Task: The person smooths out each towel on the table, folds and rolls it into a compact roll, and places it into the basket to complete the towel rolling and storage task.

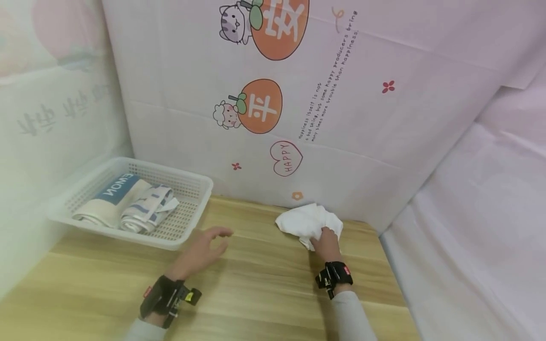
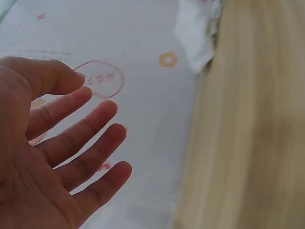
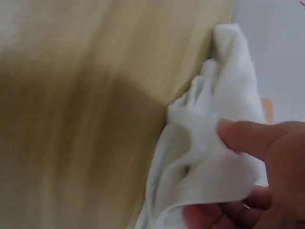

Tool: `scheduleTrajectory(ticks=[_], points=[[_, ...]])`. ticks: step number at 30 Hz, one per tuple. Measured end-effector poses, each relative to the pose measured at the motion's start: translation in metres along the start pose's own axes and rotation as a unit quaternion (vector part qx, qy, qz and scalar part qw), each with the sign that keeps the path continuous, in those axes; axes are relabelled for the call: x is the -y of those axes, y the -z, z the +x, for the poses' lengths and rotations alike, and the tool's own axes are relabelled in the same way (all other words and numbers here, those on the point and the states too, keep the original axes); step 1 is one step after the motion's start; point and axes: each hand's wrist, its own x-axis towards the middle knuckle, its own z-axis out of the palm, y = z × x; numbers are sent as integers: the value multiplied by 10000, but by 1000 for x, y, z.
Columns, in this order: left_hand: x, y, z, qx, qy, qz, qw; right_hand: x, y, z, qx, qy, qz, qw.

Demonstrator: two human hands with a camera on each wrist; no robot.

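Observation:
A crumpled white cloth (image 1: 304,221) lies at the back of the wooden table (image 1: 256,284), against the printed backdrop. My right hand (image 1: 326,244) grips its near edge; the right wrist view shows thumb and fingers pinching the white cloth (image 3: 209,157). My left hand (image 1: 204,248) hovers over the table beside the basket, palm open and fingers spread, holding nothing. In the left wrist view the left hand's fingers (image 2: 81,143) are spread, with the white cloth (image 2: 195,33) far off.
A white perforated basket (image 1: 187,222) at the back left holds two rolled towels (image 1: 128,203). The printed backdrop (image 1: 298,118) rises behind the table. The table's right edge (image 1: 396,284) drops to white sheeting.

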Motion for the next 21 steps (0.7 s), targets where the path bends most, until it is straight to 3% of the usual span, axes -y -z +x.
scheduleTrajectory(ticks=[2,6,13,17,21], points=[[2,-13,-3,178,-22,-103,9998,0,1,-5,-143,133,207,9996],[4,-31,-3,374,-370,-145,9985,11,11,-17,-482,703,450,9953],[-18,-46,11,455,-992,175,9939,53,49,-41,-1241,1893,529,9726],[-40,-55,23,162,-1562,265,9872,82,73,-59,-1137,2546,728,9576],[-62,-65,35,-80,-2323,19,9726,108,87,-82,-722,3359,1144,9321]])
